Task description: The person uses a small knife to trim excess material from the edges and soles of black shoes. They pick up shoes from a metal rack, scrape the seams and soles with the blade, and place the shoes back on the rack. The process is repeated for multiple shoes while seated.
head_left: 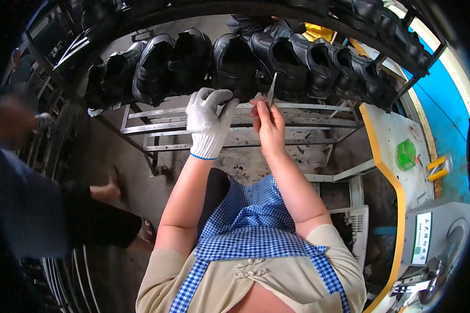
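My left hand (209,112) wears a white knit glove with grey fingertips and a blue cuff edge. Its fingers curl in a pinch just under the toe of a black shoe (235,62) on the rack; what lies between them is too small to make out. Bare, my right hand (269,124) grips a thin pointed metal blade (272,88), tip up, in front of the neighbouring black shoe (284,65). The blade's handle is hidden in the fingers.
Several more black shoes line the metal rack (156,112) on both sides. A worktable (397,141) with a yellow edge stands at right, bearing a green container (406,154) and a grey machine (438,229). Another person (36,198) in dark clothes is close at left.
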{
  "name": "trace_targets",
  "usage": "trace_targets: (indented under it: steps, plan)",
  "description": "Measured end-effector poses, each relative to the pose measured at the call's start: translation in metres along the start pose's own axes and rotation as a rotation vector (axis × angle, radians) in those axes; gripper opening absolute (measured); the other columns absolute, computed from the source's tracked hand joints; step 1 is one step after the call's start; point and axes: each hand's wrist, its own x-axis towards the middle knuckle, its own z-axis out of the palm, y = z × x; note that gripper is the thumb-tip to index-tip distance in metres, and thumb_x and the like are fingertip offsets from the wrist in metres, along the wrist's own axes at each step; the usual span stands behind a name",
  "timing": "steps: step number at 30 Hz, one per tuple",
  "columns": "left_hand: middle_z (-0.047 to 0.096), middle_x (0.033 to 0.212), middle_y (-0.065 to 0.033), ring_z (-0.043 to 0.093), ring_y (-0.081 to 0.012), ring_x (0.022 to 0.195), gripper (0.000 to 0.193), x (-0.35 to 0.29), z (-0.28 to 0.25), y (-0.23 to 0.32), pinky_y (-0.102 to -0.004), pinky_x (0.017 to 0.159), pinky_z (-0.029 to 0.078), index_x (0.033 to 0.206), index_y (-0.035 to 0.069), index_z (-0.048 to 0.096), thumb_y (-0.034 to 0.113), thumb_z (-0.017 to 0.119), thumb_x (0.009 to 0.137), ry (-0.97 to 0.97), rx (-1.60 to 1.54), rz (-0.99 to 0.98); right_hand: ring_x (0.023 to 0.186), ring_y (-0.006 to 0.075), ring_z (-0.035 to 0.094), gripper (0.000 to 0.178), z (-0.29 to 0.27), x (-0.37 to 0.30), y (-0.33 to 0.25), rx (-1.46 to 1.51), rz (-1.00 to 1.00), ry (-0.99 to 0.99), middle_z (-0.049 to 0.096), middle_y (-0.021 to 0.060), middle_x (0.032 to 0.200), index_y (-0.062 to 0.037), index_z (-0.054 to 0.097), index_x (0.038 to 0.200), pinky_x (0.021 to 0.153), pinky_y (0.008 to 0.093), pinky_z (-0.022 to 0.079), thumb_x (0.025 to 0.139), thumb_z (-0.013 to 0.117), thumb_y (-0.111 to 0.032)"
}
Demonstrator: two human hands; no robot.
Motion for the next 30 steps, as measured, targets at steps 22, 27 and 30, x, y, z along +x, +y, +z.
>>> trace_targets:
  steps: [22,27,30]
  plan:
    - [0.064,0.096,-0.0105,0.064,-0.0217,0.086,0.017,-0.014,0.011,-0.010,-0.0316,0.074,0.051,0.091,0.004,0.072,0.003,0.077,0.075,-0.006,-0.279,-0.041,0.055,0.0114,0.053,0.045,0.012,0.081,-0.039,-0.661,-0.329,-0.281,0.057,0.0044,0.061,-0.0068,0.059,0.119,0.053,0.0293,0.043,0.085,0.078,-0.028]
    - [0.062,0.106,-0.0101,0.064,-0.0232,0.090,0.024,-0.024,0.015,-0.022,-0.0318,0.076,0.052,0.094,0.007,0.073,-0.004,0.075,0.072,0.116,-0.292,0.027,0.058,0.0099,0.055,0.032,0.015,0.060,-0.030,-0.501,-0.514,-0.059,0.063,0.0055,0.068,-0.0041,0.061,0.103,0.055,0.0273,0.045,0.083,0.080,-0.021]
    - [0.064,0.101,-0.0116,0.065,-0.0274,0.090,0.028,-0.028,0.019,-0.023,-0.0343,0.075,0.053,0.094,0.006,0.072,-0.005,0.077,0.069,0.133,-0.241,0.027,0.060,0.0189,0.063,0.028,0.020,0.038,-0.030,-0.736,-0.604,0.005,0.065,0.0054,0.072,-0.0060,0.064,0.090,0.056,0.0299,0.049,0.078,0.082,-0.024]
